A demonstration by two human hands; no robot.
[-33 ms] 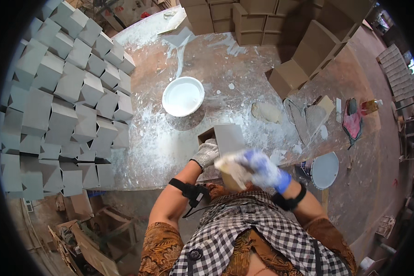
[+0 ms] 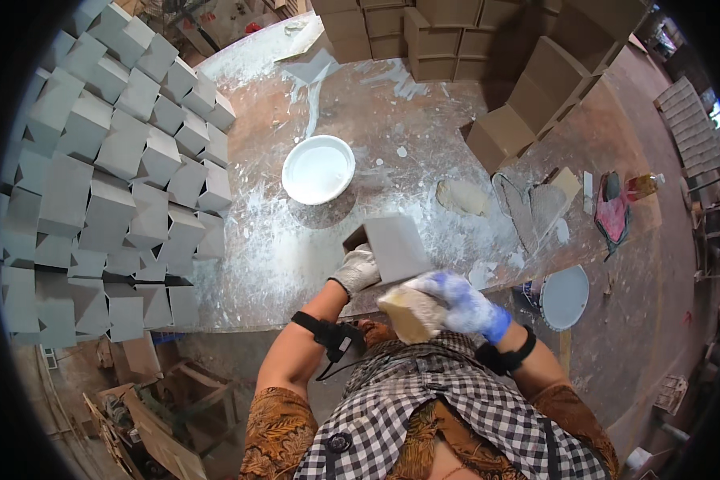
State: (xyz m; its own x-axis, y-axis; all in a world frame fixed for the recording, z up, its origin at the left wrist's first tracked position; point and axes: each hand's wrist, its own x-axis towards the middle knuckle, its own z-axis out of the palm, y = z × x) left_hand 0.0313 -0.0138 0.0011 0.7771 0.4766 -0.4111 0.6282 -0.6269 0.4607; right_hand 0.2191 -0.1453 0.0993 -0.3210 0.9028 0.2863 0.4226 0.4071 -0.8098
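Note:
My left hand [image 2: 358, 270], in a whitish knitted glove, grips an open-ended box [image 2: 400, 248] with a pale grey coated side, its fingers partly hidden at the dark opening. The box is held tilted above the near part of the table. My right hand [image 2: 460, 302], in a blue glove smeared with white, is closed around a yellowish sponge [image 2: 410, 316] caked with white. The sponge sits just below the box's near right corner, close to my apron. Beyond the box stands a white bowl [image 2: 286, 178] with white liquid in it.
Stacked pale boxes [image 2: 108, 200] fill the left side. Brown boxes [image 2: 500, 136] form a wall at the far right. On the table's right lie a grey glove [image 2: 520, 212], a pink-and-grey cloth item [image 2: 612, 214] and white smears. A lidded bucket [image 2: 566, 297] stands beyond the right edge.
The sponge in my right hand has moved down toward me, off the box, uncovering more of its pale side. My left hand has tilted the box slightly.

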